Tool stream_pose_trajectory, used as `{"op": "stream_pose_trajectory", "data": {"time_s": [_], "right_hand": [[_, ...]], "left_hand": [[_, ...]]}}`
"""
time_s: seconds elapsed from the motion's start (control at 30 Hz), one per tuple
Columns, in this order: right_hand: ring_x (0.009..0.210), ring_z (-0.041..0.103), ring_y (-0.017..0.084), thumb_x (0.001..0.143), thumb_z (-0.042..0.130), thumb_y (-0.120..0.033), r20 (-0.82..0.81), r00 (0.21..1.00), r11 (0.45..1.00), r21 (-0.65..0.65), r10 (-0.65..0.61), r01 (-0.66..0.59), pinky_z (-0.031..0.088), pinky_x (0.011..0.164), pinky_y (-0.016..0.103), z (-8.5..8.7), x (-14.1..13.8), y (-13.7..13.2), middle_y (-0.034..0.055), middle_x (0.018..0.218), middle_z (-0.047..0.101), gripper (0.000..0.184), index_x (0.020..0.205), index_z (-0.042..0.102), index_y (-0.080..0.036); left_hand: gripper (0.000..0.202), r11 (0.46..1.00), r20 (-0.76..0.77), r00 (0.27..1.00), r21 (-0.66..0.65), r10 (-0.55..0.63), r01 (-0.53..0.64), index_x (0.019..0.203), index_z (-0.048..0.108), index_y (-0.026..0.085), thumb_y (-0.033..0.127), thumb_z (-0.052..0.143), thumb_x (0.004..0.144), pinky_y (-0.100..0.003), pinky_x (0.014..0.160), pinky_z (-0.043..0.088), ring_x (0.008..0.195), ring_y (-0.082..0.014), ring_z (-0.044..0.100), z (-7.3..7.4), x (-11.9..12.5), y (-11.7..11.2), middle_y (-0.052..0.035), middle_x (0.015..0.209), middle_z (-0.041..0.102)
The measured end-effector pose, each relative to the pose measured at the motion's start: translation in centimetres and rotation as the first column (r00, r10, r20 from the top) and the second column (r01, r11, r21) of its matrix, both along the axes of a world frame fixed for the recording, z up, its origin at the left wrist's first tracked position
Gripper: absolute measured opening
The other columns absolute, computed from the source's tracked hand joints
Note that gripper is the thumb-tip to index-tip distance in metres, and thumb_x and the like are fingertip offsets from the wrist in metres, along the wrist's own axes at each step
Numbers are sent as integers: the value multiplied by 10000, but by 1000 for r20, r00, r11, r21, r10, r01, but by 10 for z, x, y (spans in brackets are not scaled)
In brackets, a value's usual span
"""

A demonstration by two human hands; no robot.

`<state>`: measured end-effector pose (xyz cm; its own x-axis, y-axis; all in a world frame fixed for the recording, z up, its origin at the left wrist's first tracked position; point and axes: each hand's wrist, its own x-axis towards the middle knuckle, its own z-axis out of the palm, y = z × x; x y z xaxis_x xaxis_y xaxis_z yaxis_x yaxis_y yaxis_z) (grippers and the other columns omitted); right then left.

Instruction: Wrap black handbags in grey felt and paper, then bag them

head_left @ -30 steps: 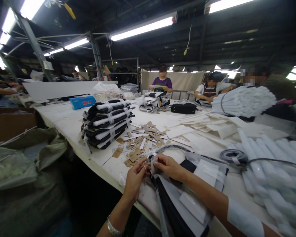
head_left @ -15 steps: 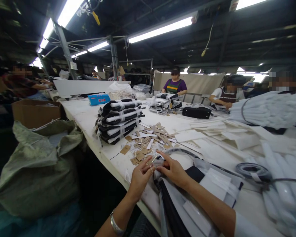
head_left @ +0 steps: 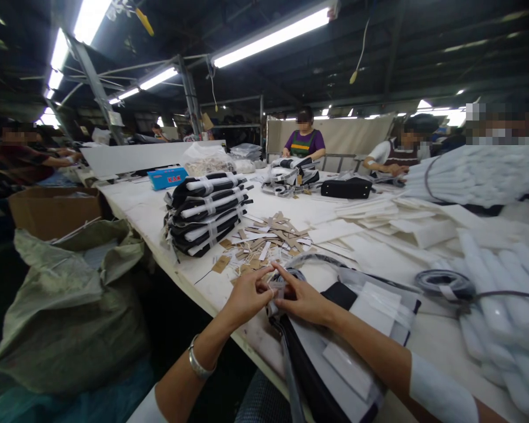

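A black and grey bag (head_left: 311, 376) lies at the table's front edge, partly covered with clear plastic and white sheets. At its near top corner, my left hand (head_left: 245, 296) pinches a thin white string (head_left: 271, 286). My right hand (head_left: 306, 301) faces it, fingers closed round the plastic-wrapped strap (head_left: 277, 289) of the bag. The fingertips of both hands meet above the strap, and they hide part of the string. Just beyond my hands lies a loose pile of brown and white paper tags (head_left: 277, 229) with strings.
Folded black bags with white rolls stand stacked (head_left: 207, 214) at left, near a blue box (head_left: 167, 177). White foam tubes (head_left: 506, 294) and a coiled strap (head_left: 444, 285) lie right. A sack (head_left: 70, 317) is beside the table (head_left: 136, 205). Co-workers sit across.
My hands have drawn closer together, with the fingertips now meeting over the strap. The view has shifted slightly to the right.
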<state>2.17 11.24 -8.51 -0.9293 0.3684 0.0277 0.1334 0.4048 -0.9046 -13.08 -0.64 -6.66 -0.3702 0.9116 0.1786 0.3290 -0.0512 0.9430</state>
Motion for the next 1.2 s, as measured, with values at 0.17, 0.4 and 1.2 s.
{"op": "stream_pose_trajectory", "data": {"time_s": [0.17,0.4,1.2], "right_hand": [[797,606,138,735,713,-225,-67,997,871,-488,30,-59,431,752,269,3,0,-1,-28,896,673,1061,1584,77,-258],[1060,665,198,696,754,-193,-149,987,703,-708,-55,-68,382,1053,384,13,4,-3,32,1081,743,1038,1565,192,-276],[887,693,212,799,704,-432,-171,983,975,-200,62,-97,513,870,337,-10,-3,-11,70,934,761,349,1016,738,-162]], "left_hand": [[612,999,-133,991,27,-30,34,1273,666,273,158,689,672,-248,608,420,588,-152,560,7,5,-3,26,661,653],[571,996,-178,983,75,55,-42,1219,702,297,138,715,671,-273,712,431,651,-188,527,-4,16,-5,-2,707,640],[293,804,-313,777,457,546,-381,1122,698,230,198,724,832,-255,738,575,759,-162,691,-31,48,-91,-27,910,731]]}}
